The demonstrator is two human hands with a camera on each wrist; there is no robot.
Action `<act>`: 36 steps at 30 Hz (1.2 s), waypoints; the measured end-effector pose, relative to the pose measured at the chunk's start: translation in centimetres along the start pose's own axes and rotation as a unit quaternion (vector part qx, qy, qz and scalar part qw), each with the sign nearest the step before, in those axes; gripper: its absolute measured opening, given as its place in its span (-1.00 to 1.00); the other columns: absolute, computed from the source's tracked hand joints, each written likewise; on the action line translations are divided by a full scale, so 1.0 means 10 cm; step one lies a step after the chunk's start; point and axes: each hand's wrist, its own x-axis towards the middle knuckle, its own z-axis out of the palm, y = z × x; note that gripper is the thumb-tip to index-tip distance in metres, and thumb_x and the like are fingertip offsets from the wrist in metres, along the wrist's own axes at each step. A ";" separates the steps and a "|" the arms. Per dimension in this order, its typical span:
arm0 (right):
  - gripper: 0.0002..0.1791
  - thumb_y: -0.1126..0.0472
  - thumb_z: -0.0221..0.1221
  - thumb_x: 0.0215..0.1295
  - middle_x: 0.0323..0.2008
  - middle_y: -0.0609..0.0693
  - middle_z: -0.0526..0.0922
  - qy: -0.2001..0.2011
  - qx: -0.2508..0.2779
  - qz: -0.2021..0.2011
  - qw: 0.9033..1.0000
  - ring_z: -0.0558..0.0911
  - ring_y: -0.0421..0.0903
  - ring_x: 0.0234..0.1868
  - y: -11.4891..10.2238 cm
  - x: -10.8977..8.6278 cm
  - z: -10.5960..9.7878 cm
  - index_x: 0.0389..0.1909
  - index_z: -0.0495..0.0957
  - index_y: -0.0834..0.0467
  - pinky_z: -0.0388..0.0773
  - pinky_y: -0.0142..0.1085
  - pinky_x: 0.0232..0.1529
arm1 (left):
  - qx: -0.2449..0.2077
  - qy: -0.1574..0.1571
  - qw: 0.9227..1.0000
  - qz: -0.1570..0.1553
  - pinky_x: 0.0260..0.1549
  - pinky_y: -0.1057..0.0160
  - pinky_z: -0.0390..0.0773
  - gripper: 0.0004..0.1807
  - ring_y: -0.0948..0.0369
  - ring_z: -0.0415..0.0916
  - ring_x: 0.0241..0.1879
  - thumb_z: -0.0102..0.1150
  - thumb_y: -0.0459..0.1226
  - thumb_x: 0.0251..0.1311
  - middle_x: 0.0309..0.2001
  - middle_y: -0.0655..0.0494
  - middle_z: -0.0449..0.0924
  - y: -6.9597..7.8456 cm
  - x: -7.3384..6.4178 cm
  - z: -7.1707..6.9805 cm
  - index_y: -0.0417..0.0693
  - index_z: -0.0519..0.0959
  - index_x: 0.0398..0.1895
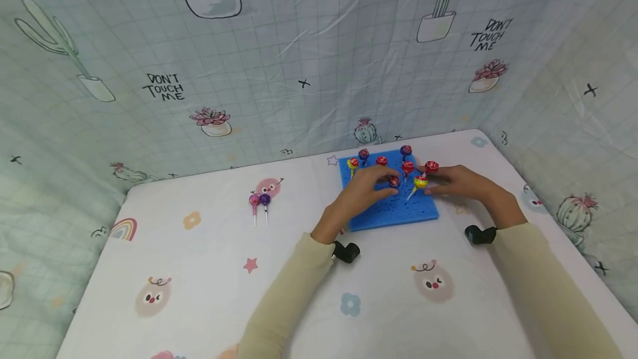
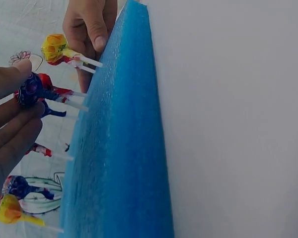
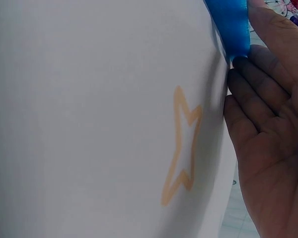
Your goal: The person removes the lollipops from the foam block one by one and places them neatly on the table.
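A blue foam board (image 1: 384,216) dotted with small holes lies on the table, several wrapped lollipops standing in it by their sticks. My left hand (image 1: 363,188) reaches over the board and pinches the head of a dark blue lollipop (image 2: 30,91) between thumb and fingers. That lollipop's white stick meets the board's top. At the board's right edge, my right hand (image 1: 457,181) holds the foam, thumb over the top and fingers against the side. Close to it stand a yellow lollipop (image 1: 421,182) and a red lollipop (image 1: 431,167).
Left of the board, a pink lollipop (image 1: 254,201) and a purple lollipop (image 1: 265,200) lie side by side on the white patterned table (image 1: 209,270). A printed cloth (image 1: 279,43) hangs behind the table and along its sides.
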 end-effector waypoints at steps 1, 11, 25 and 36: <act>-0.12 -0.18 0.29 0.34 0.40 0.36 0.37 0.000 0.000 -0.001 1.000 0.30 0.42 0.42 0.00 0.00 0.00 0.49 0.28 0.26 0.28 0.30 0.35 | 0.001 0.004 1.000 0.001 0.15 0.41 0.54 -0.58 0.24 0.61 0.11 0.32 -0.23 0.33 0.15 0.06 0.64 0.00 0.01 0.01 -0.13 0.60 0.23; -0.17 -0.10 0.31 0.35 0.33 0.36 0.45 0.007 -0.015 -0.014 1.000 0.38 0.40 0.37 0.01 0.04 -0.03 0.44 0.33 0.32 0.34 0.28 0.32 | -0.043 0.047 0.998 -0.004 -0.07 0.56 0.56 -0.67 0.31 0.69 -0.09 0.35 -0.35 0.26 -0.02 0.04 0.73 -0.07 0.03 0.10 -0.16 0.68 0.09; -0.18 -0.10 0.32 0.33 0.32 0.38 0.46 0.005 -0.005 0.003 1.000 0.37 0.41 0.37 0.03 0.04 0.02 0.41 0.36 0.36 0.34 0.30 0.31 | 0.004 0.078 0.997 0.004 0.00 0.51 0.57 -0.66 0.26 0.71 -0.03 0.40 -0.30 0.20 -0.03 0.01 0.76 -0.09 0.04 0.13 -0.19 0.73 0.04; -0.17 -0.10 0.31 0.34 0.32 0.38 0.46 0.010 -0.022 -0.003 1.000 0.38 0.42 0.36 0.03 0.02 0.04 0.41 0.35 0.37 0.37 0.29 0.29 | 0.005 0.075 0.997 0.019 0.04 0.53 0.54 -0.63 0.31 0.68 0.01 0.35 -0.27 0.26 0.04 0.06 0.74 -0.07 0.00 0.12 -0.12 0.69 0.13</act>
